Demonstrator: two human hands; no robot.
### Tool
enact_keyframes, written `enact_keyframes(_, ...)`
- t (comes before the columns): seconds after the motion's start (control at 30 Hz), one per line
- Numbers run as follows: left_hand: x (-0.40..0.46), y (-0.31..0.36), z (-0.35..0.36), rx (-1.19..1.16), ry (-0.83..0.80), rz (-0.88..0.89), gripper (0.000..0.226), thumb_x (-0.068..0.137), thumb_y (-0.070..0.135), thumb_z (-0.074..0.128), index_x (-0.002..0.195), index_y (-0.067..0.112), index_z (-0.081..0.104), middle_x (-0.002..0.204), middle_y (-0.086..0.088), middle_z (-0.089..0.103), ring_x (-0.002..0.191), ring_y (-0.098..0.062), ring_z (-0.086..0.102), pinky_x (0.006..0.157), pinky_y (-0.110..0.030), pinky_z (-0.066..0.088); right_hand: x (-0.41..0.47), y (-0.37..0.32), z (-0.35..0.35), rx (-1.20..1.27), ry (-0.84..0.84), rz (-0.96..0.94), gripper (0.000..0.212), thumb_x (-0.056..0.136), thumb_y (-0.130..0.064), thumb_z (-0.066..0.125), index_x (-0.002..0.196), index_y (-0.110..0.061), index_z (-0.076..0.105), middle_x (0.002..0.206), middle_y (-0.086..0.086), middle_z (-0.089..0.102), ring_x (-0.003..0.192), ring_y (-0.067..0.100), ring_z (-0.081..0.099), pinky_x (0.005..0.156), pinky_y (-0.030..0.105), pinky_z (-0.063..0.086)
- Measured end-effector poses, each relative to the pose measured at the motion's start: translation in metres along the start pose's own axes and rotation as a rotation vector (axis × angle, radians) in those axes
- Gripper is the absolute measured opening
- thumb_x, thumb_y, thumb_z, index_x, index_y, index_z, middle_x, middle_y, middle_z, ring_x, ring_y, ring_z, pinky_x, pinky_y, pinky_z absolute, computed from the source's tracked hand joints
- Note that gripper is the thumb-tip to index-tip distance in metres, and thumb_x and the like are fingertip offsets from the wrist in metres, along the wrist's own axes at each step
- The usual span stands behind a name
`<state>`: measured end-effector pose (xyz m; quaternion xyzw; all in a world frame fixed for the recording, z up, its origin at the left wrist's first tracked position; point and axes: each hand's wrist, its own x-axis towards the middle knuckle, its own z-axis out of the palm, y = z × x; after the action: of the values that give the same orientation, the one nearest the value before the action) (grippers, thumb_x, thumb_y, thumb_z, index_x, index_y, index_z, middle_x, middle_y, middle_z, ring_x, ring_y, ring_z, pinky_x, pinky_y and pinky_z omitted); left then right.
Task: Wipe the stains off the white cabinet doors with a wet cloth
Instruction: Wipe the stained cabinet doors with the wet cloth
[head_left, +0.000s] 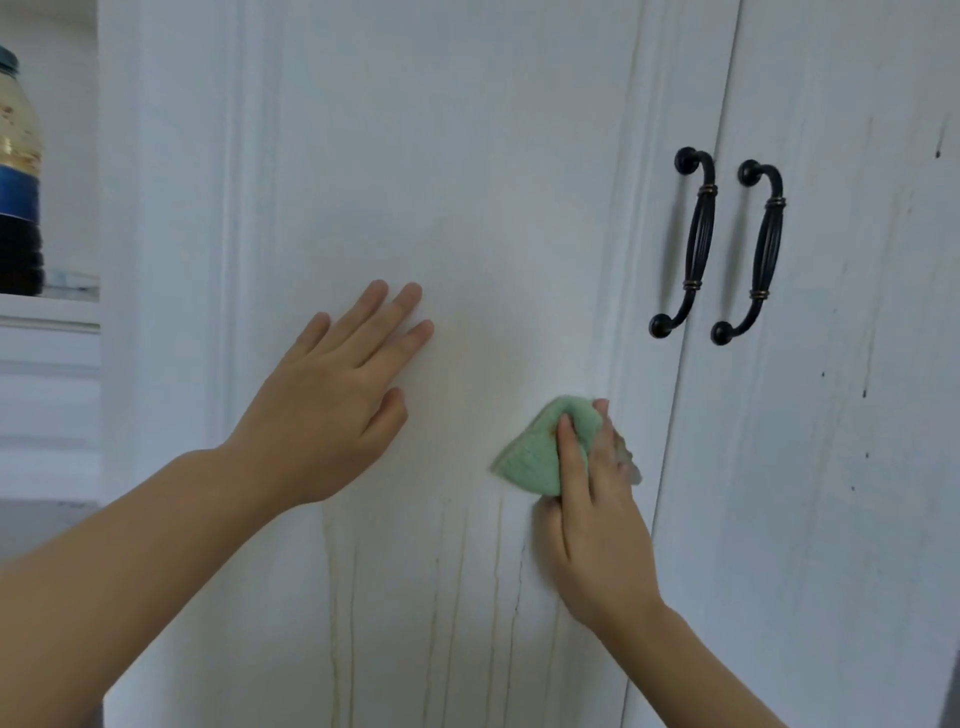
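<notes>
Two white cabinet doors fill the view. The left door (441, 156) carries a faint yellowish smear at its middle and several thin brownish drip lines (452, 582) running down below. My left hand (332, 384) lies flat on this door with straight fingers. To its right, my right hand (592, 514) grips a bunched green cloth (535, 457) and presses it against the same door near its right moulding. The right door (841, 364) shows small dark specks and faint streaks.
Two black curved handles (693, 244) (758, 254) flank the gap between the doors, up and right of the cloth. At the far left an open shelf (49, 306) holds a large bottle (18, 182) with a blue label and dark liquid.
</notes>
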<state>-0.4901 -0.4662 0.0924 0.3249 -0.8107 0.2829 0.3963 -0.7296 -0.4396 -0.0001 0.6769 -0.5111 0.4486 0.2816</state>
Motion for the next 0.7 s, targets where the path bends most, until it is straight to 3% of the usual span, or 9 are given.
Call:
enact_keyframes(0.1,0.000,-0.002,-0.002,-0.016,-0.002,0.010,0.060,0.088,0.034,0.020,0.143,0.016,0.033,0.153,0.006,0.013,0.139,-0.005,0.002,0.108,-0.040,0.014,0.020,-0.001,-0.008,-0.019,0.023,0.012,0.064,0.091,-0.024,0.028,0.150,-0.024,0.005,0.156,0.012,0.001,0.142,0.033,0.019,0.087,0.038,0.048)
enact_keyframes(0.2,-0.001,-0.005,-0.004,-0.034,-0.002,0.014,0.060,0.088,0.035,0.020,0.144,0.017,0.033,0.153,0.007,0.012,0.138,-0.003,0.001,0.108,-0.038,0.013,0.073,-0.004,-0.025,-0.098,0.078,0.026,0.062,0.096,-0.031,0.028,0.151,-0.021,0.001,0.157,0.015,-0.001,0.145,0.027,0.006,0.113,0.038,0.014)
enact_keyframes(0.27,-0.001,-0.005,-0.003,-0.038,0.008,0.023,0.059,0.088,0.033,0.021,0.143,0.016,0.034,0.153,0.006,0.014,0.138,-0.004,0.003,0.108,-0.039,0.014,0.109,-0.010,-0.039,-0.096,0.102,0.085,0.063,0.096,-0.038,0.025,0.151,-0.019,0.002,0.158,0.013,-0.004,0.145,0.024,0.000,0.114,0.032,-0.001)
enact_keyframes(0.37,-0.002,-0.006,-0.001,-0.046,0.016,0.020,0.059,0.089,0.033,0.021,0.143,0.016,0.033,0.153,0.007,0.013,0.139,-0.004,0.003,0.109,-0.039,0.013,0.121,-0.015,-0.038,-0.049,0.157,0.136,0.064,0.097,-0.040,0.028,0.151,-0.021,0.000,0.159,0.008,-0.007,0.145,0.019,-0.005,0.116,0.038,0.002)
enact_keyframes(0.47,-0.002,-0.008,-0.001,-0.051,0.004,0.025,0.059,0.089,0.034,0.020,0.144,0.018,0.032,0.154,0.007,0.013,0.140,-0.006,0.004,0.110,-0.037,0.011,0.075,-0.011,-0.013,-0.032,0.163,0.132,0.066,0.097,-0.045,0.028,0.151,-0.022,-0.003,0.158,0.002,-0.013,0.144,0.014,-0.011,0.118,0.045,0.010)
enact_keyframes(0.57,-0.003,-0.008,-0.002,-0.047,-0.006,0.038,0.060,0.088,0.035,0.019,0.144,0.017,0.033,0.154,0.006,0.013,0.141,-0.008,0.005,0.110,-0.037,0.011,0.002,-0.004,0.010,-0.038,0.021,0.128,0.067,0.096,-0.053,0.022,0.149,-0.029,-0.012,0.155,-0.005,-0.025,0.143,0.013,-0.018,0.116,0.046,0.007)
enact_keyframes(0.7,-0.007,-0.007,-0.005,-0.080,-0.009,0.024,0.060,0.088,0.037,0.018,0.143,0.018,0.034,0.153,0.007,0.015,0.141,-0.006,0.005,0.110,-0.035,0.011,-0.056,0.003,0.022,-0.097,-0.121,0.095,0.069,0.096,-0.058,0.020,0.147,-0.032,-0.018,0.155,-0.007,-0.024,0.144,0.013,-0.015,0.112,0.043,0.005)
